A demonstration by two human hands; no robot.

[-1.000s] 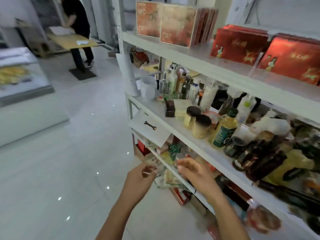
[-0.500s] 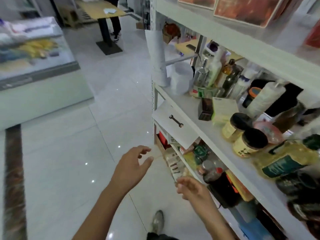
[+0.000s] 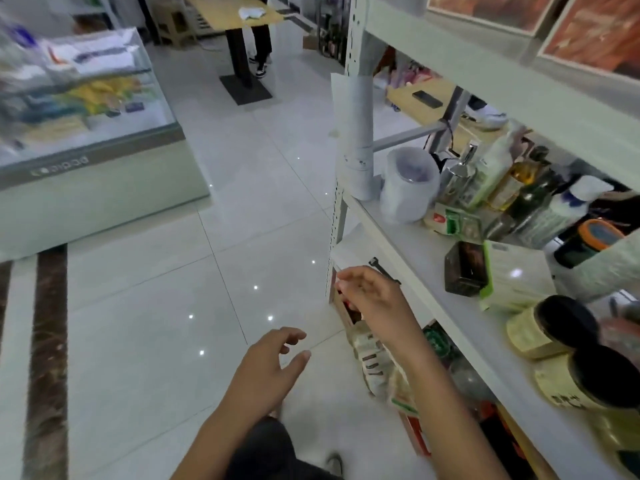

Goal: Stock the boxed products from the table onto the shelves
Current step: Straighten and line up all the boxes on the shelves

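My right hand [image 3: 372, 297] reaches to the left end of the lower shelf, fingers spread over the top of a brown and red box [image 3: 341, 308] that stands there. No firm grip on it shows. My left hand [image 3: 273, 365] hovers over the floor tiles, fingers apart and holding nothing. The white shelving unit [image 3: 398, 237] runs along the right. Red flat boxes [image 3: 588, 32] stand on its top shelf. A small dark box [image 3: 464, 268] and a green and white box [image 3: 512, 278] lie on the middle shelf. The wooden table [image 3: 239, 12] stands far back.
Bottles, a white jug [image 3: 408, 185] and dark-lidded jars [image 3: 554, 327] crowd the middle shelf. Striped packets [image 3: 374, 358] lean on the lower shelf. A glass display counter [image 3: 86, 133] stands at the left. A person's legs [image 3: 261, 46] show by the table. White floor tiles lie between.
My right hand has moved up and forward onto the box at the lower shelf's end. My left hand stays open and sits lower in view. The view has shifted closer to the shelf.
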